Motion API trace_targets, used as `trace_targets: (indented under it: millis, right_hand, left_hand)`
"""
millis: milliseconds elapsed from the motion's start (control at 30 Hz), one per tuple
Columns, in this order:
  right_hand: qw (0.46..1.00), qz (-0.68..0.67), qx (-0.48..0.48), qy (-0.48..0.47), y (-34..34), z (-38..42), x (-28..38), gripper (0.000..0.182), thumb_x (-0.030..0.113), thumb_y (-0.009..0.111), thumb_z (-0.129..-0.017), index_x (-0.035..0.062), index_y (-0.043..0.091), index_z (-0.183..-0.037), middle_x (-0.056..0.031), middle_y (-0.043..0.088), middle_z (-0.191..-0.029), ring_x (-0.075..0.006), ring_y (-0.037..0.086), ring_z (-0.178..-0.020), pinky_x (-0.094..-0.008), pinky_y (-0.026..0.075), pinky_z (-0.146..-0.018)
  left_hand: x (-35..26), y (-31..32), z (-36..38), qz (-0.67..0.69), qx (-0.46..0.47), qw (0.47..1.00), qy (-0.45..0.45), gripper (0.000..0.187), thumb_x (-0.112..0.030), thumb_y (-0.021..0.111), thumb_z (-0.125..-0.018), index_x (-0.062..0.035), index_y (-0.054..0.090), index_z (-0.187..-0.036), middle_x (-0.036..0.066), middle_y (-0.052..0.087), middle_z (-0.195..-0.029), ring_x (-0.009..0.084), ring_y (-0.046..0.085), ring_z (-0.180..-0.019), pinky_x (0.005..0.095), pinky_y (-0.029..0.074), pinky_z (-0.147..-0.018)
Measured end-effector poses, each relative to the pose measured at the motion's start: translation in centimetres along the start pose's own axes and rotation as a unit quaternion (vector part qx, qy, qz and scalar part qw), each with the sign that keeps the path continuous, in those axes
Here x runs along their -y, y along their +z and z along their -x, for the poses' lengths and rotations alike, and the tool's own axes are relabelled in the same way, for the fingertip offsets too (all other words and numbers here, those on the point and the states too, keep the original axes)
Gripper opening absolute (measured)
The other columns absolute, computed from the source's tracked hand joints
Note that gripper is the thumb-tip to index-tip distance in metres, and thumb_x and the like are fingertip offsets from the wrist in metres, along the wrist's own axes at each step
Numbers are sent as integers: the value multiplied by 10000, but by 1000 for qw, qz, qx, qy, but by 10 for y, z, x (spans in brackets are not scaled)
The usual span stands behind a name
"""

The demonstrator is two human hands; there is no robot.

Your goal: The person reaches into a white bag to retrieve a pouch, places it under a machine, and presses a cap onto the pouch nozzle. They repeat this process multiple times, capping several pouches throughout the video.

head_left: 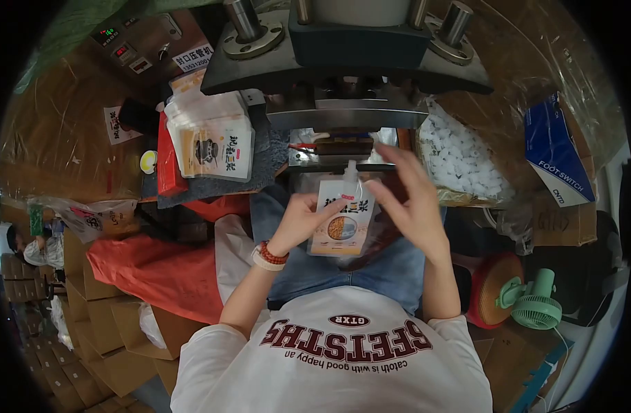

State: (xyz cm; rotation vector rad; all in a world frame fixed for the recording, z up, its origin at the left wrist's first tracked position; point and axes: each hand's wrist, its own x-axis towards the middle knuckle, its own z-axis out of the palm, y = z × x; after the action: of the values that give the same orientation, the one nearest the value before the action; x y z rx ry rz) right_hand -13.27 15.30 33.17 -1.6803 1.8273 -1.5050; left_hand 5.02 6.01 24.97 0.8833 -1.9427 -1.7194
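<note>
My left hand [303,219] pinches the left edge of a printed spout pouch [339,242], its thumb lying across the front. The pouch hangs upright over my lap, with a white spout [350,171] standing up at its top edge. On the pouch's right side is my right hand [413,203], fingers spread and slightly blurred, with nothing seen in it. Its fingertips reach up near the metal jaw of a sealing press [346,118]. Just behind the pouch's spout is the press's lower plate [305,160].
A stack of flat printed pouches [215,148] lies left on a dark cloth [270,162], beside a red box [169,155]. Right of the press sits a tray of small white spouts [460,155]. Further right are a blue footswitch box [553,148] and a green fan [537,303].
</note>
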Motion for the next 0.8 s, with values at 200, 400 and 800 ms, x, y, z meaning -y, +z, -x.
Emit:
trace_targets:
  millis: [200, 400, 800]
  right_hand:
    - [943, 313, -104, 28, -45, -19, -48, 228, 80, 612, -861, -21, 628, -1064, -170, 639, -1025, -333, 613, -926, -364, 471, -833]
    - [930, 364, -23, 34, -32, -12, -116, 175, 72, 589, -836, -2, 650, -982, -174, 629, -921, -361, 573, -882, -425, 461, -769]
    - [992, -124, -25, -7, -1, 13, -1, 279, 14, 687, -815, 9, 597, -1079, -50, 610, -876, -139, 548, -776, -255, 429, -711]
  left_hand:
    - [-7, -8, -55, 312, -3, 944, -107, 266, -177, 690, -868, 63, 662, -979, 95, 697, -909, 110, 667, -763, 243, 531, -663]
    - [0, -13, -55, 282, -33, 955, -90, 297, -208, 682, -879, 43, 650, -1037, 78, 692, -950, 106, 653, -759, 235, 517, -666]
    - [34, -126, 60, -499, -205, 835, 113, 413, -62, 653, -746, -99, 646, -1157, 107, 630, -1180, 279, 592, -1097, 358, 440, -938]
